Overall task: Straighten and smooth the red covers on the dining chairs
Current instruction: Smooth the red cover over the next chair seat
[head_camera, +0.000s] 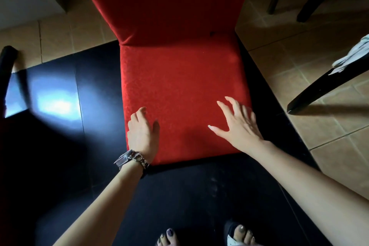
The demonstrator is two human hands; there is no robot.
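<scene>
A dining chair with a red cover (179,78) fills the middle of the view, its backrest rising toward the top. The fabric on the seat lies flat with a fine pattern. My left hand (142,134) rests near the seat's front left edge, fingers bent over that edge. My right hand (237,124) lies on the front right part of the seat with fingers spread and relaxed. Neither hand holds anything.
A glossy black floor strip (60,106) runs under the chair, with beige tiles (319,126) to the right. Dark legs of another chair (323,86) stand at right, with a pale cloth (355,56) on it. My feet (203,235) are at the bottom.
</scene>
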